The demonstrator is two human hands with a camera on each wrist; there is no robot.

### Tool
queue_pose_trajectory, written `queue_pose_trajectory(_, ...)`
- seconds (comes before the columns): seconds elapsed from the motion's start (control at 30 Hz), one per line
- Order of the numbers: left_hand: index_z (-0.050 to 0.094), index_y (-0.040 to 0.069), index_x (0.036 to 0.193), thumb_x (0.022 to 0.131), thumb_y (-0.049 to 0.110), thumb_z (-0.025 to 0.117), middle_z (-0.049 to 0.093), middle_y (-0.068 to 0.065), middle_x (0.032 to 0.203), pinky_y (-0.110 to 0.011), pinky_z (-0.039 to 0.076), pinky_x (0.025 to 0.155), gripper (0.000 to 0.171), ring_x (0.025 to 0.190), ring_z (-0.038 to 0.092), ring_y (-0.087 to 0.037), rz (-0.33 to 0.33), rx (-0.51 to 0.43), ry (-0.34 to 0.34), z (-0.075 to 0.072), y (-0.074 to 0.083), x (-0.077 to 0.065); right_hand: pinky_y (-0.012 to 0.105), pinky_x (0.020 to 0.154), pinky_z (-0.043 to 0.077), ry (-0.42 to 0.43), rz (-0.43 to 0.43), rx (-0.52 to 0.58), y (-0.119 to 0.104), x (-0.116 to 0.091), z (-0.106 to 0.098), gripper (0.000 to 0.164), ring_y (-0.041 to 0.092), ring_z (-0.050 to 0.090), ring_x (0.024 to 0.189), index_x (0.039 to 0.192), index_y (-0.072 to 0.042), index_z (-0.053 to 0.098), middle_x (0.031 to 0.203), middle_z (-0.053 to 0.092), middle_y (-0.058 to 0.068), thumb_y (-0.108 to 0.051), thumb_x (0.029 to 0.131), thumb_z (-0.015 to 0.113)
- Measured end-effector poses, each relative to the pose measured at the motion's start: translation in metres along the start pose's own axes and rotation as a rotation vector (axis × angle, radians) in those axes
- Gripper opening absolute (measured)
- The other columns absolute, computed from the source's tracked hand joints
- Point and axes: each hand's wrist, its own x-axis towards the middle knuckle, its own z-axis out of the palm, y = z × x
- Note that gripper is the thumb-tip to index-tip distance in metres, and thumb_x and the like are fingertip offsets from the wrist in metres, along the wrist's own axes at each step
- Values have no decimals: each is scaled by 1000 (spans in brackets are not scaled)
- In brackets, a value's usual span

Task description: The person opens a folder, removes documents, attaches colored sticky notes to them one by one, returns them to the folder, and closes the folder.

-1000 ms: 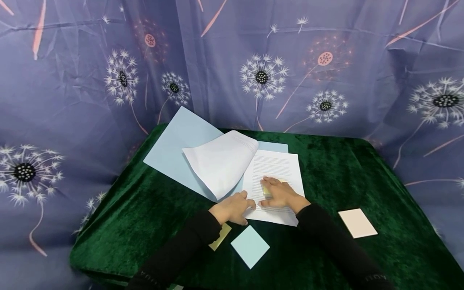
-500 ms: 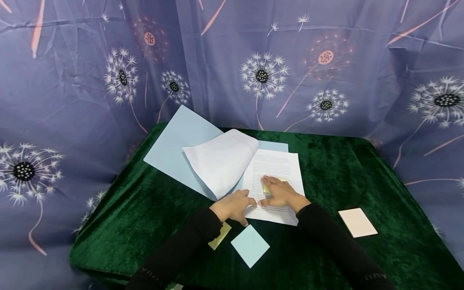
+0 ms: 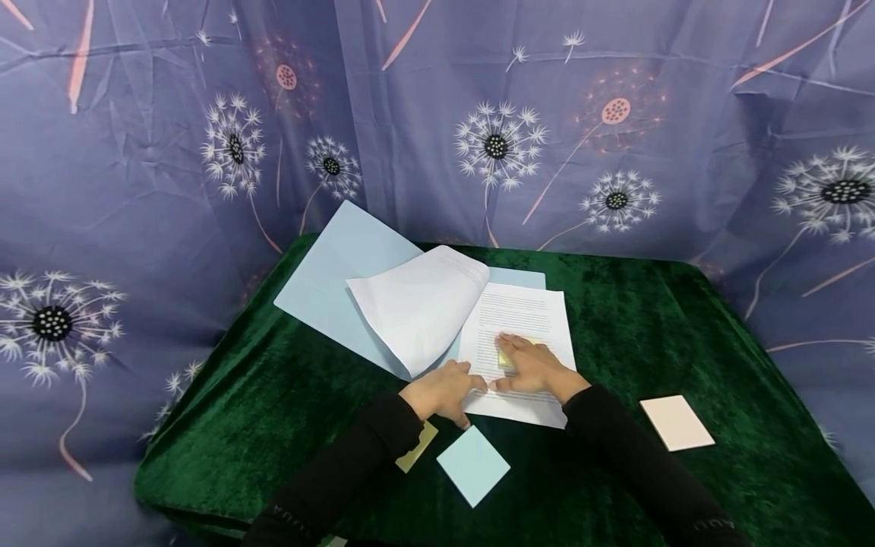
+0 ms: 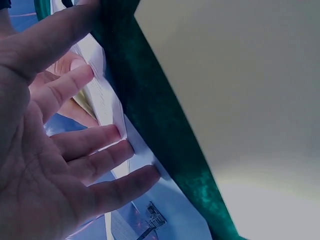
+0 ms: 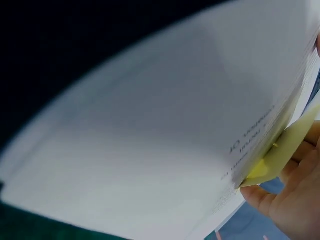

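In the head view my right hand (image 3: 529,366) lies over a yellow sticky note (image 3: 506,357) on a printed sheet (image 3: 522,308), fingers extended. The right wrist view shows this yellow note (image 5: 280,152) bowed up from the page, with the thumb at its lower edge. My left hand (image 3: 444,391) rests by the sheet's lower left edge. Its fingers (image 4: 105,162) are spread in the left wrist view and touch the edges of the paper and folder. A blue folder (image 3: 335,273) lies open beneath, with a turned-back white sheet (image 3: 424,304) curling over it.
A light blue square pad (image 3: 473,465) lies near the front, with a yellow piece (image 3: 415,448) partly behind the left sleeve. Rightward sits a cream pad (image 3: 677,422). All lie on a green velvet-covered table (image 3: 615,304). A patterned curtain (image 3: 424,152) surrounds the back.
Almost nothing differs. Both hands stay in the same places on the sheet; the head view shifts very slightly.
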Motion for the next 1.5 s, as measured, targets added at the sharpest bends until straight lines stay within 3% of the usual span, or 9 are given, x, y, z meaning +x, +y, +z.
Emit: queue_pose_trajectory(1.5, 63, 30, 134, 75, 35, 91, 58, 1, 114, -27, 41, 84, 65, 99, 44, -15, -28, -53, 22, 2, 3, -2, 65, 114, 32, 45, 67, 71, 46, -32, -3, 90, 46, 35, 148, 153, 5, 38, 160, 37, 26, -45, 87, 75)
